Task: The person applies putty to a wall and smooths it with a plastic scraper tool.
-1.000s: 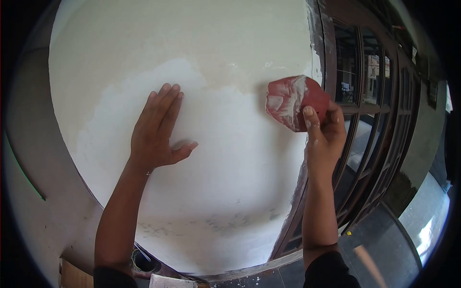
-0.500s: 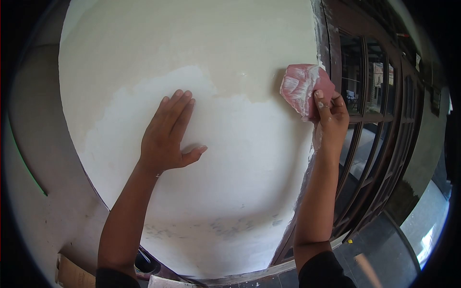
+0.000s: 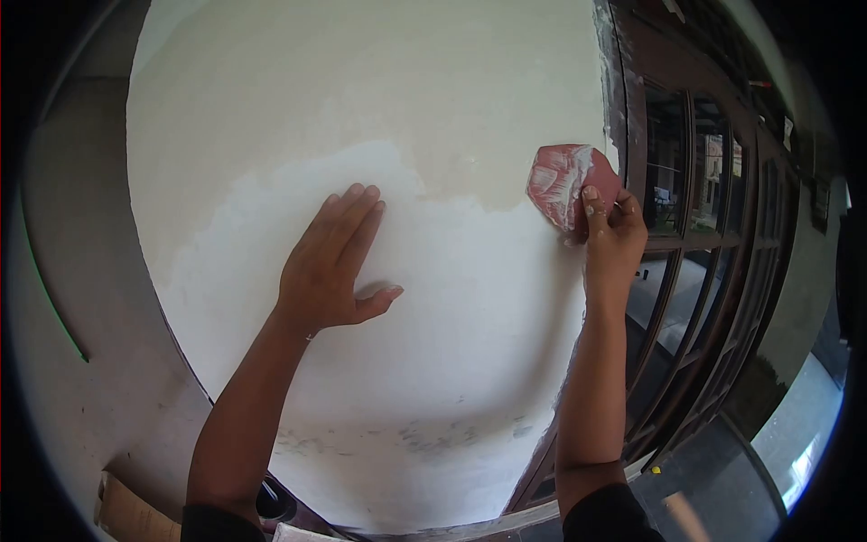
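Head view, looking at the wall (image 3: 379, 81) in front of me. My left hand (image 3: 334, 266) is flat on it, fingers stretched out and close together, thumb out to the side, holding nothing, just pressed on the whiter patch (image 3: 433, 307) of fresh filler. My right hand (image 3: 614, 239) is up at the far right edge of the wall, fingers pinched tight on a reddish sheet of sandpaper (image 3: 562, 190), thumb on top. The sheet sits against the wall right where the white patch meets the creamier bare surface, and it's streaked with white dust across most of its face.

What worries me: that sheet looks clogged. I reckon a loaded face skates instead of cutting, and if I lean harder to make up for it I could gouge the soft patch or leave grooves.

Next risk, the dark wooden door frame (image 3: 632, 117) just beside the sandpaper on the right. One stroke too wide and the grit could scuff the brown wood; there are already white smears along that edge.

I'm gripping only the lower corner of the sheet, so it could fold or slip out under pressure.

My left palm is on the patch itself. If that filler isn't fully hard, my weight could dent or smudge it, though I can't tell from here how dry it is.

Down low, grey scuffs (image 3: 433, 438) mark the wall.
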Motion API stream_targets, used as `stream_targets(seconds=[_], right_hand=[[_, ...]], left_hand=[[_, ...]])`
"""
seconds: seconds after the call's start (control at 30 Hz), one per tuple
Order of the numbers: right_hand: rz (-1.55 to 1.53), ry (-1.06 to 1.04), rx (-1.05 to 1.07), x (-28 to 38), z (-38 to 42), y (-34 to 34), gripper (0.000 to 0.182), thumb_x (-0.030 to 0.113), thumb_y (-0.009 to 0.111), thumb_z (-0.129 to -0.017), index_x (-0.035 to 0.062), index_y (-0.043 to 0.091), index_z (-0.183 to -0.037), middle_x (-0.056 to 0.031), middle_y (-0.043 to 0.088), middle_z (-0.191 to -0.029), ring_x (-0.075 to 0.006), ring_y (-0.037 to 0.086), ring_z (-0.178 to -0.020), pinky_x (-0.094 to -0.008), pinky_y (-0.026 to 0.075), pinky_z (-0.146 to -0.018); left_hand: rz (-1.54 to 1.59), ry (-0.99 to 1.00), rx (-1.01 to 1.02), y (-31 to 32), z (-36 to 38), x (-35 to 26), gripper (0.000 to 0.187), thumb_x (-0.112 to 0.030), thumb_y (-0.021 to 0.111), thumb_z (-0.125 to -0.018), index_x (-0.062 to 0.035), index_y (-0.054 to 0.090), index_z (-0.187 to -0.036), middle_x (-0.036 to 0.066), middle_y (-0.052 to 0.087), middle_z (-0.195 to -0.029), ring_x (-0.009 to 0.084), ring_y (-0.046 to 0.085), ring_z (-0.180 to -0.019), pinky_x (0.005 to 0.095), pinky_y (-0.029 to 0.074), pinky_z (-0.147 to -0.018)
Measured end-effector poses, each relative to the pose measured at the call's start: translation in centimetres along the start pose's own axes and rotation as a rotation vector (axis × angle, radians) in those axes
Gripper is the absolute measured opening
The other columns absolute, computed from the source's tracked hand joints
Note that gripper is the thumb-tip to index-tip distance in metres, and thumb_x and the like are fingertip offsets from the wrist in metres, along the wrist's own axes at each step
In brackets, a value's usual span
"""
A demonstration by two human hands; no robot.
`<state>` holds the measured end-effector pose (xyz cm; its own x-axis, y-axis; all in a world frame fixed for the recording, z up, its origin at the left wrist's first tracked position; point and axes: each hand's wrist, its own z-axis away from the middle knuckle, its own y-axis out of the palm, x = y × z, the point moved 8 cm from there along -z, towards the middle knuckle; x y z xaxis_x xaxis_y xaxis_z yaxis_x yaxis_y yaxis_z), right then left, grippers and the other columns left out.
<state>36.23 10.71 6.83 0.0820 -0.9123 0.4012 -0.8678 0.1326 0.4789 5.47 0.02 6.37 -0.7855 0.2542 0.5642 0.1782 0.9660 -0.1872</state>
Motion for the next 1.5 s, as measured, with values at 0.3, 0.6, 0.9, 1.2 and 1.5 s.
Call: stream_targets(seconds=[0.3,0.6,0.9,1.2,1.5], right_hand=[[-0.174,0.035,0.075,0.3,0.1,1.1,0.023,0.013,0.072,-0.095,-0.0024,0.061,-0.109,-0.0043,0.068,-0.082,-0.0050,0.058,-0.064,-0.0226,0.044,-0.052],[-0.321,0.039,-0.040,-0.5,-0.3,-2.0,0.020,0.010,0.072,-0.094,-0.0014,0.062,-0.107,-0.0052,0.069,-0.082,-0.0064,0.060,-0.061,-0.0229,0.042,-0.045],[-0.092,0.131,-0.107,-1.0,0.1,-2.7,0.022,0.013,0.072,-0.094,-0.0019,0.062,-0.106,-0.0044,0.069,-0.080,-0.0044,0.055,-0.057,-0.0223,0.040,-0.046],[-0.080,0.085,0.024,-0.7,0.8,0.0,0.021,0.011,0.071,-0.095,-0.0020,0.061,-0.107,-0.0041,0.067,-0.079,-0.0053,0.054,-0.057,-0.0229,0.040,-0.046],[-0.284,0.074,0.021,-1.6,0.2,-0.3,0.022,0.014,0.073,-0.094,0.0000,0.061,-0.106,-0.0063,0.069,-0.090,-0.0065,0.059,-0.066,-0.0221,0.042,-0.051]], left_hand=[[-0.009,0.019,-0.002,-0.2,0.0,0.0,0.074,-0.045,0.070,-0.082,0.0070,0.056,-0.133,0.019,0.054,-0.142,0.0352,0.051,-0.135,0.0488,0.042,-0.113],[0.033,-0.016,0.023,0.1,0.2,0.2,0.077,-0.035,0.073,-0.075,0.0075,0.054,-0.137,0.019,0.051,-0.148,0.0337,0.047,-0.140,0.0495,0.036,-0.117],[0.035,-0.017,0.019,0.1,0.2,0.3,0.077,-0.036,0.073,-0.076,0.0073,0.054,-0.136,0.019,0.051,-0.147,0.0346,0.047,-0.140,0.0504,0.037,-0.117],[0.054,-0.015,0.026,0.2,0.2,0.4,0.078,-0.033,0.074,-0.073,0.0069,0.054,-0.137,0.019,0.051,-0.148,0.0346,0.047,-0.140,0.0503,0.037,-0.117],[0.033,-0.012,0.017,0.0,0.1,0.3,0.077,-0.038,0.073,-0.076,0.0062,0.054,-0.136,0.017,0.052,-0.146,0.0342,0.048,-0.139,0.0499,0.039,-0.115]])
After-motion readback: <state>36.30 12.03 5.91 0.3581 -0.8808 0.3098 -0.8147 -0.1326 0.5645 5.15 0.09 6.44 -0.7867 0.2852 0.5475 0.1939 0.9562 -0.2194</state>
